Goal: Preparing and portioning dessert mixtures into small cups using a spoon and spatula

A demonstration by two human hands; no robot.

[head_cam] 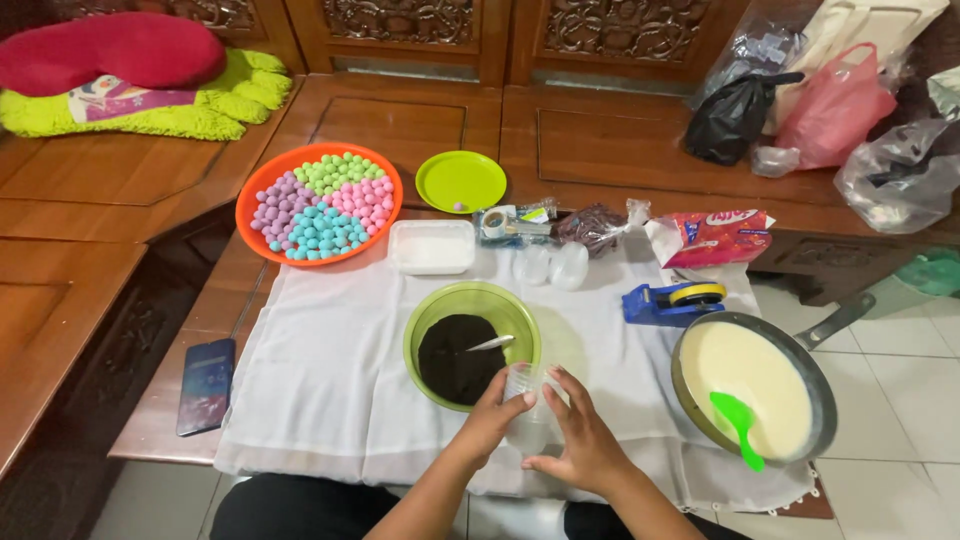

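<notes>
Clear plastic is what you hold: a small see-through cup [527, 400], clasped between both hands just above the white cloth [330, 380]. Your left hand [497, 408] wraps its near side with the fingers closed around it, and your right hand [580, 440] cups it from the other side, fingers curled on its wall. Just beyond your grip sits a green bowl [471, 343] of dark crumbs with a spoon [490, 344] resting in it. Off to the right of your grip, a pan [755, 388] of pale cream batter holds a green spatula [738, 424]. Farther beyond, an orange tray [319, 204] carries coloured balls.
</notes>
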